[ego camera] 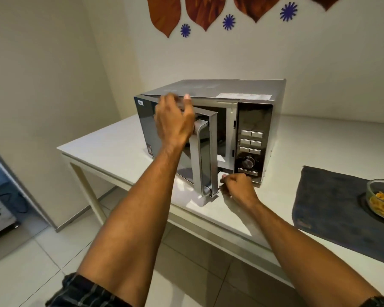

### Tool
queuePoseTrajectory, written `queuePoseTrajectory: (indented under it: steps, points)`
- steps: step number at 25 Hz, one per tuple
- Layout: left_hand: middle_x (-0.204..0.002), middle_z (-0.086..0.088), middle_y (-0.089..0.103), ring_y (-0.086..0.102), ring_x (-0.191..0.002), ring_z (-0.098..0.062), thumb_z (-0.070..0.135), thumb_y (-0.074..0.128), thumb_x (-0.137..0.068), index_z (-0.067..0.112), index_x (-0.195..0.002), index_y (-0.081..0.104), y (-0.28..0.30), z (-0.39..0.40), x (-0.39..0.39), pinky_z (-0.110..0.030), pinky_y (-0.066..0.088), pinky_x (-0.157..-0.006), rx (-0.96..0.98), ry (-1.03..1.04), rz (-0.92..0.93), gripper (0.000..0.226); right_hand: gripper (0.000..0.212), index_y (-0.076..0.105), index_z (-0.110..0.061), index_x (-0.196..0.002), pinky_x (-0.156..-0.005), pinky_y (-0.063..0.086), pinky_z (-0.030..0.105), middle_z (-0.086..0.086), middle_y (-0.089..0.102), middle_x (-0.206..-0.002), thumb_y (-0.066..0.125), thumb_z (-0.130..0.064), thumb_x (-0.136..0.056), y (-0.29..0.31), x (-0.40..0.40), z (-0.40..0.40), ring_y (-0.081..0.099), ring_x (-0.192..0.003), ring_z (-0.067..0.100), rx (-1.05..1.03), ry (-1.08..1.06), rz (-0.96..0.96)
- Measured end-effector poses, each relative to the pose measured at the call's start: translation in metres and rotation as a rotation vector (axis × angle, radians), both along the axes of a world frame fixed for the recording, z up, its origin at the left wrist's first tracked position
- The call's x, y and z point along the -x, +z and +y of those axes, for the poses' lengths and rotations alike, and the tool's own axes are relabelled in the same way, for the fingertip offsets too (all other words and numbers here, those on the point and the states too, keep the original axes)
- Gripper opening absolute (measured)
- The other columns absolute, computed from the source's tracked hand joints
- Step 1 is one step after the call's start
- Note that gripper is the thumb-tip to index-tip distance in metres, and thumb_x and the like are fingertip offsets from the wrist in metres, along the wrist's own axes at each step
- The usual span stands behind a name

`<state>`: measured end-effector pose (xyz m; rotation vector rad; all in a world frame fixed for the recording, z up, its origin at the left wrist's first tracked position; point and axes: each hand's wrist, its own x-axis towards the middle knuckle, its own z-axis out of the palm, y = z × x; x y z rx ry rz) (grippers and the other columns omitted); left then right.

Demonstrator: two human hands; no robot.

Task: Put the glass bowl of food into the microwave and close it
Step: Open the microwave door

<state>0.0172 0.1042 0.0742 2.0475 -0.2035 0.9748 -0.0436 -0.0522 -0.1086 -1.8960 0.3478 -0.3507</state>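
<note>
Left hand point(173, 120) raised, loose grip over microwave point(231, 120) door point(205, 156) top, fingers blurred. Right hand point(236, 188) clenched by door's lower corner. Glass bowl point(382, 199) cropped, on table point(120, 149) mat point(328, 207).

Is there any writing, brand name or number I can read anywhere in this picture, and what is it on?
None can be read.
Small white sticker on the microwave door: dark marks, too small to read.
Long white label on the microwave top: blurred.
Round badge low on the door: blurred.
Control panel buttons: no legible markings.
</note>
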Motion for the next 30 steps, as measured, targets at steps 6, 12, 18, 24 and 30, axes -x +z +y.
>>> queuePoseTrajectory:
  steps: [6, 12, 18, 24, 30]
  points:
    - [-0.073, -0.001, 0.060, 0.058, -0.073, -0.017, 0.051, 0.036, -0.096, 0.012, -0.082, 0.066, 0.035, 0.008, 0.001, -0.043, 0.050, -0.094, -0.542, -0.006, 0.325, 0.051, 0.030, 0.063, 0.023, -0.106, -0.082, 0.056, 0.050, 0.039, 0.067, -0.108, 0.046, 0.004, -0.090, 0.007, -0.020, 0.028, 0.065, -0.083, 0.037, -0.314, 0.124, 0.205]
    - [-0.071, 0.000, 0.052, 0.049, -0.070, -0.015, 0.040, 0.048, -0.089, 0.013, -0.087, 0.060, 0.052, 0.036, 0.008, -0.028, 0.047, -0.070, -0.628, -0.067, 0.421, 0.030, 0.031, 0.062, 0.020, -0.111, -0.076, 0.056, 0.047, 0.036, 0.067, -0.098, 0.039, 0.010, -0.093, 0.009, -0.024, 0.052, 0.066, -0.081, 0.042, -0.365, 0.312, 0.319]
    - [-0.073, 0.001, 0.052, 0.047, -0.065, -0.011, 0.035, 0.048, -0.081, 0.017, -0.075, 0.052, 0.075, 0.081, 0.016, -0.027, 0.031, -0.054, -0.808, 0.027, 0.497, 0.020, 0.022, 0.066, 0.017, -0.104, -0.056, 0.061, 0.033, 0.031, 0.070, -0.096, 0.050, 0.008, -0.094, 0.015, -0.040, 0.109, 0.071, -0.066, 0.030, -0.469, 0.439, 0.446]
    - [-0.080, -0.004, 0.053, 0.055, -0.073, -0.022, 0.023, 0.047, -0.079, 0.009, -0.089, 0.051, 0.082, 0.130, 0.027, -0.028, 0.038, -0.058, -1.006, 0.080, 0.564, 0.018, 0.010, 0.065, 0.013, -0.093, -0.061, 0.064, 0.031, 0.025, 0.075, -0.079, 0.059, 0.006, -0.092, 0.008, -0.054, 0.177, 0.075, -0.064, 0.027, -0.533, 0.510, 0.479]
    - [-0.076, -0.002, 0.048, 0.052, -0.078, -0.023, 0.012, 0.045, -0.083, 0.008, -0.081, 0.043, 0.075, 0.176, 0.010, -0.027, 0.035, -0.053, -0.966, 0.119, 0.517, 0.004, 0.013, 0.064, 0.009, -0.086, -0.069, 0.063, 0.034, 0.023, 0.073, -0.072, 0.052, 0.008, -0.090, 0.008, -0.072, 0.249, 0.074, -0.066, 0.030, -0.630, 0.509, 0.476]
